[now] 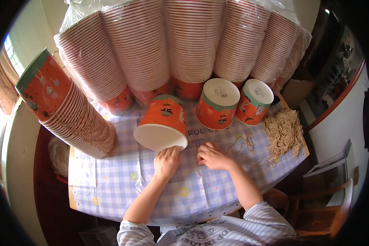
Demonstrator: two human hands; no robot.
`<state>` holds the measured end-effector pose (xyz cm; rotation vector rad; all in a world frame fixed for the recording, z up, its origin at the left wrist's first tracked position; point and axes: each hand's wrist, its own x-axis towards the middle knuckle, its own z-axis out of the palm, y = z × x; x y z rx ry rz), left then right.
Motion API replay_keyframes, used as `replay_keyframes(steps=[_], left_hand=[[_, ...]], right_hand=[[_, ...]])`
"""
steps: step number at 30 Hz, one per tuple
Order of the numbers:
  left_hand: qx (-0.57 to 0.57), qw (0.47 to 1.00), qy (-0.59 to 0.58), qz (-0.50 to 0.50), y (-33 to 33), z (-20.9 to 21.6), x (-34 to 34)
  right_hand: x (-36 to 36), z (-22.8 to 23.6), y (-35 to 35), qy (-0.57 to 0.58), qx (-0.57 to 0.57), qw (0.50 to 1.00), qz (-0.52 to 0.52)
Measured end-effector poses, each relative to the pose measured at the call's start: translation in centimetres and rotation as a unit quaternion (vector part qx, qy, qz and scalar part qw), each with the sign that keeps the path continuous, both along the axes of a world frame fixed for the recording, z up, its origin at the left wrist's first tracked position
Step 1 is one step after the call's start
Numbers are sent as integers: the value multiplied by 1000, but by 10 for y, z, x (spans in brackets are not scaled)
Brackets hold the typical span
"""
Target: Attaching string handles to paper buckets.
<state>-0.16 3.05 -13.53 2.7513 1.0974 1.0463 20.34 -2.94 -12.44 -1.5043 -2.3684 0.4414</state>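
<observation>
An orange paper bucket (162, 115) with a green base band tilts on the table, its white open mouth toward me. My left hand (167, 163) is closed at the near rim of this bucket, fingertips on the edge. Just to the right, my right hand (214, 157) is low over the tablecloth with its fingers curled together. Whatever it may pinch is hidden. Beyond it, a larger upside-down bucket (219, 110) and a smaller upside-down bucket (252, 107) stand side by side, white bases up. A heap of beige strings (285, 133) lies at the right, with loose strands nearby.
Tall nested bucket stacks (137, 45) in clear plastic line the table's back. Another leaning bucket stack (76, 108), wound with strings, stands at the left. A blue-checked tablecloth (160, 201) covers the table. A wooden chair (322, 209) is at the lower right.
</observation>
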Motion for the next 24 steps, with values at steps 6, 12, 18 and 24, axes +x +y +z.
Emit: replay_keyframes(steps=[6,12,18,24], left_hand=[[-53,997,9,53,1,4,-1],[19,1000,-14,21,6,-1,5],[12,1000,27,4,7,-9,1],[29,999,11,20,7,0,-1]], right_hand=[[8,8,8,129,46,989,-55],[5,8,6,92,10,994,-60],[-6,-9,5,-17,17,999,-26],[-17,-6,12,294,90,945,-107]])
